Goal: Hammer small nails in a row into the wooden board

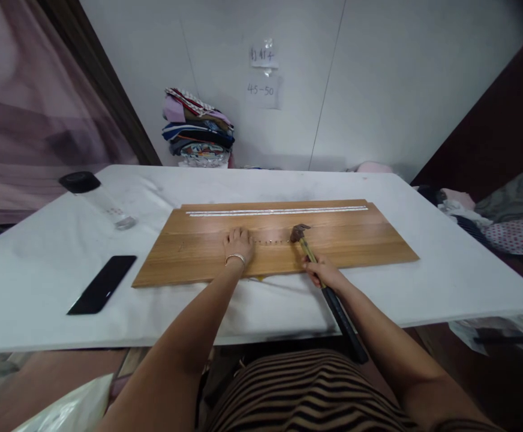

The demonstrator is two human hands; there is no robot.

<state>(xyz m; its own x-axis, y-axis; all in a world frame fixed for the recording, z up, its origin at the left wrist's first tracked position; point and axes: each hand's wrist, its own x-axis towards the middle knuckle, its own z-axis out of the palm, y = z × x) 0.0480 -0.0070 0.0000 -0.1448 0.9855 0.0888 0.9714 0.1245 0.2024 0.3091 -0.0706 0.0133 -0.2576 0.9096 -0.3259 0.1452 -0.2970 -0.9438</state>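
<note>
A wooden board [360,240] lies flat across the table, with a row of small nails [270,242] along its middle. My left hand [239,245] rests palm down on the board at the left end of that row, its fingers stretched out. In my right hand [323,271] is a claw hammer [305,247], gripped by the shaft below the head, its dark handle end sticking out toward me. The hammer's head is at the right end of the row; whether it touches a nail I cannot tell. Two white measuring strips [274,212] run along the board's far edge.
A black phone [102,285] lies on the white-covered table [171,324] left of the board. Beyond it a clear bottle with a black lid [108,204] lies on its side. Folded clothes [198,132] are piled at the wall, and paper signs [264,90] hang there.
</note>
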